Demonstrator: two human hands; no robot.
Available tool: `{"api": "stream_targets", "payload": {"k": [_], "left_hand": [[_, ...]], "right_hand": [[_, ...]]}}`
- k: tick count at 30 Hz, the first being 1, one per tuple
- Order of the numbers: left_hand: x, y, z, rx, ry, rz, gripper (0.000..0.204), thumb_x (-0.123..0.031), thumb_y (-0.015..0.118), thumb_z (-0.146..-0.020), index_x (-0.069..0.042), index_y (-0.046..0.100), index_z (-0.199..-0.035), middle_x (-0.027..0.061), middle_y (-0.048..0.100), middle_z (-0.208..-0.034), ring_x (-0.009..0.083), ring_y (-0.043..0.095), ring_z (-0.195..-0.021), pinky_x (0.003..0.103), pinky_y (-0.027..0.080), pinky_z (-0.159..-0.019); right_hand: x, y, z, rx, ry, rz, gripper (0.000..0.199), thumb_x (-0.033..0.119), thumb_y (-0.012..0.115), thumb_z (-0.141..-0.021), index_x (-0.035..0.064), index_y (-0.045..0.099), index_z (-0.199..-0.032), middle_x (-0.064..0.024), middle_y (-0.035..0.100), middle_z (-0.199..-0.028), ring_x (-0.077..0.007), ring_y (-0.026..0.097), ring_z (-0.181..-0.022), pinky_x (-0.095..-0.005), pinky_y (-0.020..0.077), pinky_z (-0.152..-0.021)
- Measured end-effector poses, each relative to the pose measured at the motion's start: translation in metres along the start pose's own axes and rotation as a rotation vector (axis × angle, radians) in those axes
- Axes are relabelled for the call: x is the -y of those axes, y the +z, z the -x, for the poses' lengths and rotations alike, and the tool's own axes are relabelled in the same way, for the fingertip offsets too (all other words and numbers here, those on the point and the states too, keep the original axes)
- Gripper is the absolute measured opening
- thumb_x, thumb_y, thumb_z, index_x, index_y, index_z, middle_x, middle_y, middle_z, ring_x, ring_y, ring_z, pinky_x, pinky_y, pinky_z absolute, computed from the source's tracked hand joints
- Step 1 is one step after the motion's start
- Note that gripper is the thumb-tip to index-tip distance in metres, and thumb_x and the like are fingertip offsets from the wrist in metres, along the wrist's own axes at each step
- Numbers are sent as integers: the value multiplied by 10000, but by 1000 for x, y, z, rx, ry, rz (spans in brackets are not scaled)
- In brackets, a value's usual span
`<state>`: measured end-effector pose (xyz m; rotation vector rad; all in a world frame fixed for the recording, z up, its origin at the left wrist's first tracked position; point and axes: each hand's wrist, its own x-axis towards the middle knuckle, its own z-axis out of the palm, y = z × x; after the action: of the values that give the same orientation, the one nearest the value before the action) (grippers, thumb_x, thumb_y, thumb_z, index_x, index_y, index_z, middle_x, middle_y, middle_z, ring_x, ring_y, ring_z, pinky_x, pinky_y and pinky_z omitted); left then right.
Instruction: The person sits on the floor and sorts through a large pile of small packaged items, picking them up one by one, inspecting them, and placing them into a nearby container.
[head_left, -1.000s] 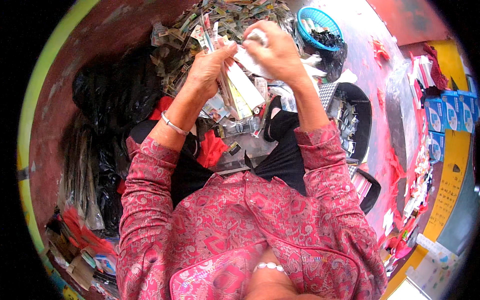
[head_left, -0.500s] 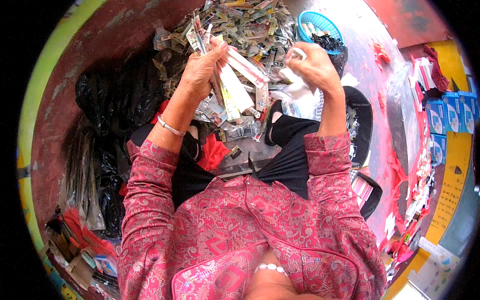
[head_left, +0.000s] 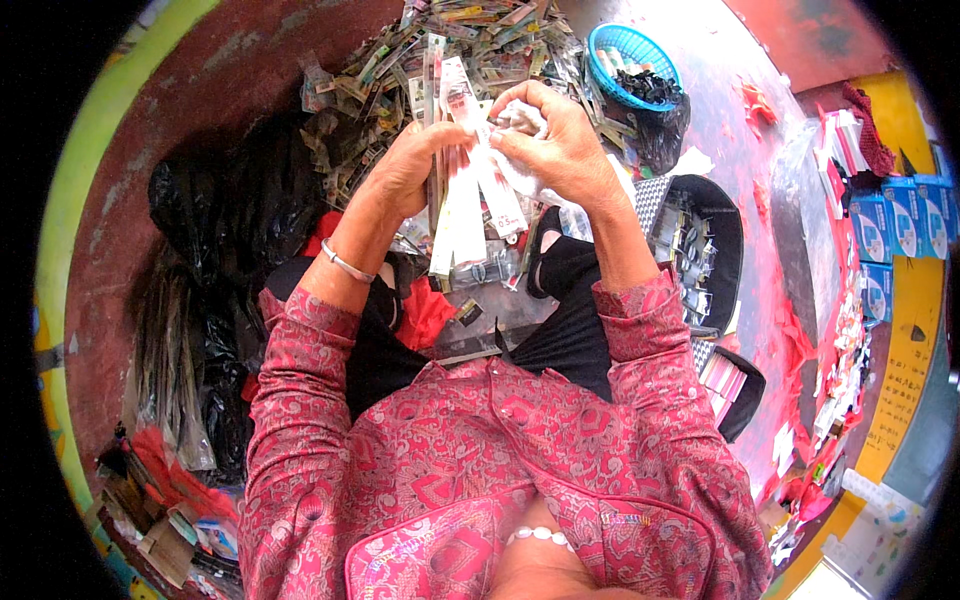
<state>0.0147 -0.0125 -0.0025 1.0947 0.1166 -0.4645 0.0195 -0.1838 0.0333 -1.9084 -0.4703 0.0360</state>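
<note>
My left hand (head_left: 400, 172) is closed around a fan of long, narrow, flat packages (head_left: 462, 215) with white and reddish printed faces, thumb on top. They spread up and down from the grip. Close against their right side, my right hand (head_left: 568, 150) is curled round a crumpled white cloth (head_left: 524, 120), its thumb and fingertips at the packages' edge. Whether those fingertips also pinch a package is hard to make out. Beyond and below both hands lies a large heap of similar narrow packages (head_left: 365, 90).
A blue plastic basket (head_left: 668, 55) with black items stands beyond my right hand. Right of my knee are a black box (head_left: 732, 240) of small clear packs and a smaller box (head_left: 745, 400) with pink strips. Black plastic bags (head_left: 225, 190) lie left, stacked blue boxes (head_left: 905, 222) far right.
My right hand has moved left with the white cloth, up to the packages. My left hand has shifted slightly right and lower, and the packages now stand more upright.
</note>
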Motion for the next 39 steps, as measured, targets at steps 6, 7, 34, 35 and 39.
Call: {"api": "stream_targets", "payload": {"k": [6,7,34,35,39], "left_hand": [[1,-4,-3,90,-15,-152,124,-161,589,-733,-47,574,-778,-2,530,-641,91,502,-556,208,389,-504],[3,-4,-4,98,-24,-132,125,-160,589,-734,-46,577,-782,-2,534,-645,88,503,-559,208,391,-507],[-9,-11,-1,276,25,-237,419,-120,512,-663,40,544,-1048,129,599,-938,158,584,-837,244,439,-652],[-9,-11,-2,276,34,-202,419,-126,508,-661,40,545,-1044,131,598,-939,161,584,-845,244,440,-651],[-10,-11,2,282,17,-119,280,-71,506,-652,6,573,-912,154,589,-955,199,587,-864,256,453,-646]], "right_hand": [[13,3,-1,-72,-149,87,171,82,608,-676,29,558,-830,-102,575,-766,-203,567,-716,-299,443,-663],[14,6,-1,-56,-234,136,158,74,604,-675,32,556,-819,-108,573,-766,-230,572,-718,-310,444,-663],[-24,-44,-10,-190,488,-931,153,40,611,-711,-30,589,-845,-94,612,-760,-160,594,-627,-268,496,-584],[-25,-46,-11,-148,498,-967,151,42,611,-712,-29,590,-844,-93,612,-758,-157,593,-625,-267,495,-582],[-12,-38,-5,-17,483,-930,139,65,623,-708,-24,601,-813,-81,613,-734,-138,584,-614,-248,477,-570]]}}
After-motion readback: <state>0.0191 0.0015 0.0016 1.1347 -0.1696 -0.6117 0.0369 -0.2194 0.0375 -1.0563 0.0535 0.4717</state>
